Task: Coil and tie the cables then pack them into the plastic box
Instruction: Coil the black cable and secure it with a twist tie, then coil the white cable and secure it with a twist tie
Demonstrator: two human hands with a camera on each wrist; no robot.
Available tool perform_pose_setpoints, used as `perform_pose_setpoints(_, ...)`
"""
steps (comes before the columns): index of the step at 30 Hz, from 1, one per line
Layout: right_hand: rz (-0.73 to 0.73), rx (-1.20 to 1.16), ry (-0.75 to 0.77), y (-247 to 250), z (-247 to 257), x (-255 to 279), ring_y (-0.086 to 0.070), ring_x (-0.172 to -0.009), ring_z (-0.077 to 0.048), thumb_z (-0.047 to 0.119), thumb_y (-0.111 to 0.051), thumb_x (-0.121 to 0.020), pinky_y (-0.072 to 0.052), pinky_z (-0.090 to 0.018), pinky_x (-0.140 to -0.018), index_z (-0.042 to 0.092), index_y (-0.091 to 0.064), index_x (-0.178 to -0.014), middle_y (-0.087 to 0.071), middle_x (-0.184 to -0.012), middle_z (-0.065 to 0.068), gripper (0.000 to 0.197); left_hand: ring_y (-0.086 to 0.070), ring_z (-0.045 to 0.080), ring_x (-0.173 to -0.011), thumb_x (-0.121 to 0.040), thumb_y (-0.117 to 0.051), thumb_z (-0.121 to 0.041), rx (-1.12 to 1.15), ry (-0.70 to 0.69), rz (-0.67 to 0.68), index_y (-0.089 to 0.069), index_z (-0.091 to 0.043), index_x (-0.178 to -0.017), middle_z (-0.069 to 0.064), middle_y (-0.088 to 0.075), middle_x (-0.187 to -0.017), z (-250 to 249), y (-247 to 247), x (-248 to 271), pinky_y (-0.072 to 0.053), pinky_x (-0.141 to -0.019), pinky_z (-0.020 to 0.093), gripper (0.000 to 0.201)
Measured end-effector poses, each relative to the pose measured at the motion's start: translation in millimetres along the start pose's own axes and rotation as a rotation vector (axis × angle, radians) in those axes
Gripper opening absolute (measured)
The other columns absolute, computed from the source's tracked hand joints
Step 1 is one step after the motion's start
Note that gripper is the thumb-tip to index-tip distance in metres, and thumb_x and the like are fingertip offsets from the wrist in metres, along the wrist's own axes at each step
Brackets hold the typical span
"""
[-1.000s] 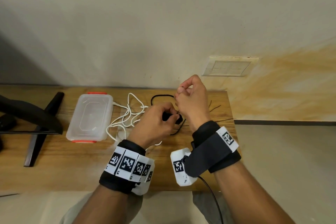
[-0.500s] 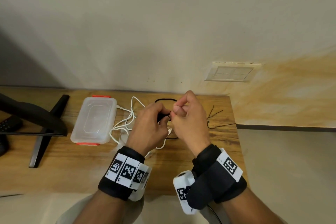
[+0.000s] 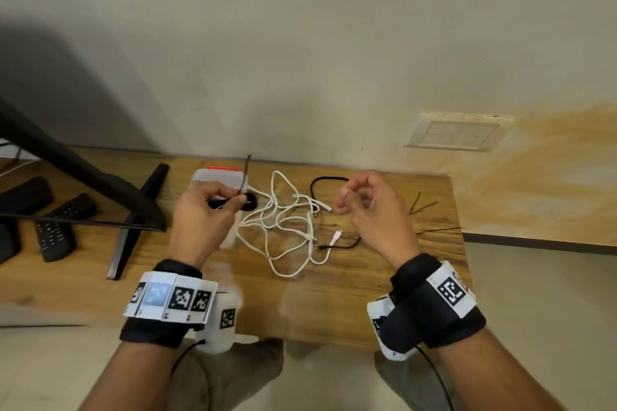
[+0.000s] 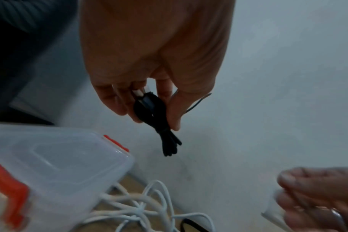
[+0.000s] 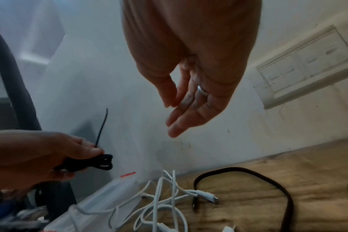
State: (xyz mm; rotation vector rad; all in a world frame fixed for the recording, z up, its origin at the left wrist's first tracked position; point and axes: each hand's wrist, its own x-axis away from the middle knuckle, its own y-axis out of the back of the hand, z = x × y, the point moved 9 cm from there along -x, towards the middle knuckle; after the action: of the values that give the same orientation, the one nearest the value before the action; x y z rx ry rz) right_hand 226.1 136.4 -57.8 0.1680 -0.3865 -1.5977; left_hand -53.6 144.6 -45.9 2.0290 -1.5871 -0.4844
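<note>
- My left hand [image 3: 200, 220] is curled round the coiled black cable [image 4: 151, 109], thumb and fingertips pinching the bundle near its tied waist; the tail of the tie [image 5: 102, 127] sticks up past my thumb; the bundle hangs over the plastic box [image 4: 56, 164], which is shut, its lid on and its orange clasps [image 4: 10, 186] showing
- My right hand [image 3: 370, 210] holds nothing; its fingers are loosely curved and relaxed, above the table and well apart from the left
- The coil looks light and soft, springy enough to fan out where the loops flare below the tie; I judge the waist at the tie the place to hold, as there the strands stay together; the braid should not slip
- Between my hands the white cables [image 3: 287, 230] lie in a loose tangle on the wooden table [image 3: 384, 277], touching the box's edge; limp and easily snagged, so I would take one by a plug end and draw it free
- A second black cable [image 3: 329, 178] arcs beyond the tangle, uncoiled
- Spare ties [image 3: 424, 207] lie near the table's right edge; thin and stiff, best pinched at one end
</note>
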Motion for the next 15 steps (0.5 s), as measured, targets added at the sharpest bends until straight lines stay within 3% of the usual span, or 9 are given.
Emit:
perform_pose_setpoints(1, 0.045, 0.069, -0.014, -6.8, -5.7, -1.2, -0.07, -0.073, -0.001, 0.019, -0.059, -0.1, -0.054, -0.016, -0.066, 0.025, -0.055, -0.094, -0.072, -0.087, 0.003, 0.009, -0.062, 0.013, -0.087, -0.086, -0.075, -0.012, -0.024, 0.044, -0.011, -0.073, -0.013, -0.086, -0.003, -0.068, -0.087, 9.8, 10.3, -0.3, -0.047, -0.083, 0.028, 0.003)
perform_pose_setpoints(4, 0.176, 0.331, -0.023, -33.8, -19.4, -1.6, -0.07, -0.077, -0.01, 0.023, -0.061, -0.098, -0.059, -0.037, -0.074, 0.028, -0.056, -0.091, -0.071, -0.082, 0.005, 0.01, -0.064, 0.019, -0.086, -0.084, -0.077, -0.015, -0.162, 0.2, 0.006, -0.069, -0.014, -0.079, 0.001, -0.069, -0.085, 47.3, 33.2, 1.5, -0.05, -0.083, 0.033, 0.009)
perform_pose_setpoints(6, 0.204, 0.506, 0.062, -50.2, -15.4, 0.1, -0.067, -0.075, -0.012, 0.025, -0.06, -0.098, -0.058, -0.042, -0.073, 0.028, -0.055, -0.093, -0.069, -0.082, 0.006, 0.007, -0.067, 0.023, -0.081, -0.081, -0.08, -0.015, -0.215, 0.282, 0.079, -0.065, -0.012, -0.073, 0.005, -0.071, -0.084, 67.9, 36.1, 4.7, -0.056, -0.081, 0.039, 0.017)
perform_pose_setpoints(10, 0.306, 0.595, 0.229, -91.6, 4.9, 13.0, -0.064, -0.079, -0.014, 0.029, -0.061, -0.097, -0.056, -0.041, -0.072, 0.026, -0.055, -0.098, -0.069, -0.089, 0.005, 0.007, -0.064, 0.018, -0.078, -0.078, -0.081, -0.011, -0.382, 0.307, 0.262, -0.068, -0.008, -0.076, 0.007, -0.07, -0.081, 79.1, 22.4, 16.3, -0.047, -0.069, 0.029, 0.014)
perform_pose_setpoints(12, 0.417, 0.6, 0.237, -117.9, 3.6, 22.7, -0.064, -0.08, -0.014, 0.034, -0.064, -0.095, -0.056, -0.04, -0.073, 0.026, -0.054, -0.106, -0.069, -0.092, 0.004, 0.018, -0.063, 0.017, -0.078, -0.078, -0.08, -0.01, -0.405, 0.291, 0.312, -0.069, -0.01, -0.079, 0.004, -0.068, -0.079, 79.0, 12.4, 20.2, -0.045, -0.067, 0.027, 0.011)
perform_pose_setpoints(15, 0.495, 0.651, 0.224, -148.2, -4.8, 31.6, -0.066, -0.089, -0.02, 0.044, -0.066, -0.092, -0.054, -0.036, -0.072, 0.025, -0.052, -0.122, -0.067, -0.103, 0.0, 0.039, -0.064, 0.018, -0.082, -0.078, -0.08, -0.012, -0.462, 0.285, 0.349, -0.066, -0.018, -0.075, 0.002, -0.066, -0.082, 82.3, -0.1, 25.3, -0.051, -0.072, 0.03, 0.016)
